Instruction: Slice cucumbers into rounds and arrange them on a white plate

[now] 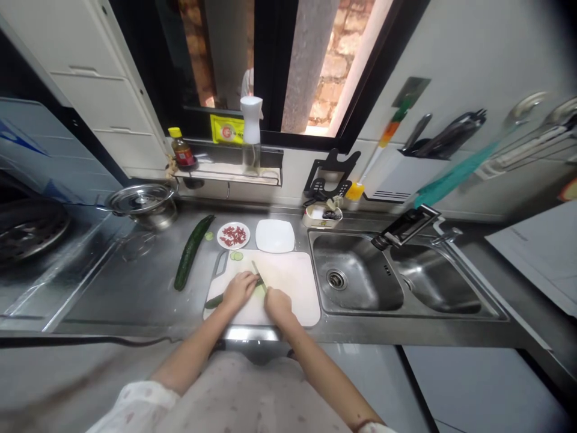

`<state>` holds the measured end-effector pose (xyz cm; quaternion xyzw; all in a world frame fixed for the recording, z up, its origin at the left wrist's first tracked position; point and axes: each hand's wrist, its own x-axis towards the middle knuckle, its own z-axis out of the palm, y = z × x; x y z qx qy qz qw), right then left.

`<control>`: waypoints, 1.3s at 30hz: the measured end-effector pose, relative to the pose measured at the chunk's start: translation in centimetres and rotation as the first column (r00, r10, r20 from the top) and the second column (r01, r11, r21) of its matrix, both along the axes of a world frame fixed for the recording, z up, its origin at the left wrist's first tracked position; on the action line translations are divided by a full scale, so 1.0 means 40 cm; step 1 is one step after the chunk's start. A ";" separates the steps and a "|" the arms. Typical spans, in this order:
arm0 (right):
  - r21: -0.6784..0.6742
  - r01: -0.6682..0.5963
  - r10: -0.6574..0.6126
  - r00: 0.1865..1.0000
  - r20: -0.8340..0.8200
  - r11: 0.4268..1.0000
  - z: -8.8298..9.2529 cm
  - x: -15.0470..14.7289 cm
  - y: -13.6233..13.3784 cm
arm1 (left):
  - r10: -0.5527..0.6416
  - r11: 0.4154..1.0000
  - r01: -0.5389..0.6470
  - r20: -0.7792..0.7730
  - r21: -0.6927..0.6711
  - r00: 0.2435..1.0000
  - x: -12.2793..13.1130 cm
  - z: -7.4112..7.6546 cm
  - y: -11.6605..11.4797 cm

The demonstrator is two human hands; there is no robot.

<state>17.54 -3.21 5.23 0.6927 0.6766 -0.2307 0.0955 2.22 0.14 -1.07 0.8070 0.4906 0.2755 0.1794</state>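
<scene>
My left hand is closed over a cucumber that lies across the white cutting board. In my right hand is a kitchen knife, its blade slanting away from me at the cucumber's right end. Pale green pieces lie by the blade, partly hidden by my hands. Near the board's upper left corner are a few cucumber slices. A whole dark green cucumber rests on the counter to the left, with a small cut end beside it.
Behind the board stand a small white plate with chopped red pieces and a white square dish. A double steel sink lies right. At the left is a lidded steel pot. A wall shelf holds bottles.
</scene>
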 end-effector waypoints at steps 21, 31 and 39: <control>-0.006 0.001 -0.001 1.000 0.007 1.000 -0.007 0.025 -0.043 | -0.009 1.000 0.009 -0.014 0.005 1.000 -0.001 -0.010 0.003; 0.008 0.017 -0.016 0.999 -0.048 1.000 -0.011 -0.006 0.017 | -0.029 0.999 0.030 -0.018 0.021 0.999 -0.009 -0.046 0.009; -0.025 -0.006 0.006 1.000 0.003 1.000 -0.004 0.014 -0.007 | -0.020 1.000 0.020 -0.013 -0.020 1.000 0.000 -0.017 0.004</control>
